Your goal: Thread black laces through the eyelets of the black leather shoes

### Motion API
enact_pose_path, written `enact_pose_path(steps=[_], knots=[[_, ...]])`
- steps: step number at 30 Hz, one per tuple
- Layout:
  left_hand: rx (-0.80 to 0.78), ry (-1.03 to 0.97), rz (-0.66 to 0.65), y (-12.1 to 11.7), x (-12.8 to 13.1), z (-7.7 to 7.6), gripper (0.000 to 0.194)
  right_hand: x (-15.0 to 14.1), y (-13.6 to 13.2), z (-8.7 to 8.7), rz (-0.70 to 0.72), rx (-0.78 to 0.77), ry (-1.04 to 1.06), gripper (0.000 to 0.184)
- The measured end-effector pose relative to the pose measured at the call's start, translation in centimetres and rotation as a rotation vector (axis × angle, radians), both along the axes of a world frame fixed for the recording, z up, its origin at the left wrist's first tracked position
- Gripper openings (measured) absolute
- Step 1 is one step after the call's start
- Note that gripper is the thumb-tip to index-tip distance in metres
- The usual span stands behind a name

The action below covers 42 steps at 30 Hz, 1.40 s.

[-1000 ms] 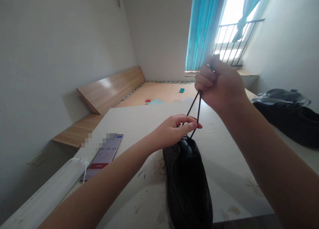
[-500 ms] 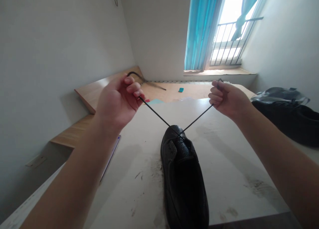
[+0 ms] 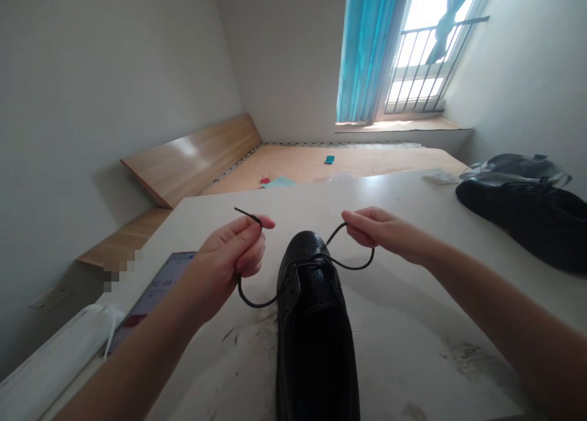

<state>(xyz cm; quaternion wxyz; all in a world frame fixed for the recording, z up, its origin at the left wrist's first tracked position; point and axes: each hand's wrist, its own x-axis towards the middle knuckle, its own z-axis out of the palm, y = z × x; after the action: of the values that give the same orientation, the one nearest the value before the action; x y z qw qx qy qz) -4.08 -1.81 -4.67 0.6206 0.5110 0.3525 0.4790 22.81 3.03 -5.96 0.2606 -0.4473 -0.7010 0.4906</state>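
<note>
A black leather shoe (image 3: 316,335) lies on the white table, its toe pointing away from me. A thin black shoelace (image 3: 257,305) runs through the front of its lacing. To the left of the toe, my left hand (image 3: 238,247) is closed on one end of the lace, and the tip sticks out above the fingers. On the right, my right hand (image 3: 378,228) pinches the other part, which hangs in a slack loop back to the shoe. Both lengths are loose and curved. The inside of the shoe is dark.
A second black shoe (image 3: 523,216) stands at the right with clear plastic (image 3: 518,167) behind it. A phone (image 3: 156,296) lies on the white table (image 3: 403,347) at the left, partly under my forearm. Beyond are a wooden board (image 3: 197,158) and a small teal item (image 3: 329,159).
Both hands have come down and closer to the shoe. The lace, stretched tight in a V before, now hangs slack in curves. The view has shifted slightly.
</note>
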Motion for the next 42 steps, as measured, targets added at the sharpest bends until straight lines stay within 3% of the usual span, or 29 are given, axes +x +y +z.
enact_pose_path(steps=[4,7,9,14,18,22,26,31,38,42], knots=[[0.044,0.313,0.008,0.0,0.2,-2.5,0.032,-0.7,-0.4,-0.9,0.12,-0.029,0.036,0.038],[0.208,0.623,0.089,-0.4,-0.1,-2.9,0.044,-0.4,-0.4,-0.9,0.177,-0.107,0.091,0.021],[0.298,0.72,0.077,-0.8,-0.2,-2.9,0.046,-0.2,-0.4,-0.8,0.175,-0.126,0.092,0.019],[0.347,0.753,0.006,-1.5,-0.2,-2.5,0.039,-0.3,-0.8,-1.2,0.232,-0.115,0.037,0.043],[0.375,0.847,0.016,-1.4,-0.6,-2.1,0.028,-0.6,-1.0,-1.4,0.303,-0.142,0.021,0.046],[0.62,1.029,-0.045,-1.3,-1.5,-1.5,0.025,-0.4,-1.2,-0.8,0.384,-0.152,-0.015,0.042],[0.792,1.248,-0.126,-1.3,-1.6,-1.3,0.021,0.3,-1.3,-0.4,0.473,-0.222,-0.185,0.039],[0.81,1.316,-0.097,-1.1,-1.3,-1.7,0.024,0.7,-1.3,-0.6,0.551,-0.291,-0.169,0.042],[0.788,1.356,-0.083,-1.1,-1.4,-1.6,0.027,0.4,-1.6,-0.3,0.543,-0.29,-0.294,0.043],[0.798,1.342,-0.142,-1.1,-1.2,-1.8,0.026,0.3,-1.6,0.1,0.566,-0.26,-0.312,0.04]])
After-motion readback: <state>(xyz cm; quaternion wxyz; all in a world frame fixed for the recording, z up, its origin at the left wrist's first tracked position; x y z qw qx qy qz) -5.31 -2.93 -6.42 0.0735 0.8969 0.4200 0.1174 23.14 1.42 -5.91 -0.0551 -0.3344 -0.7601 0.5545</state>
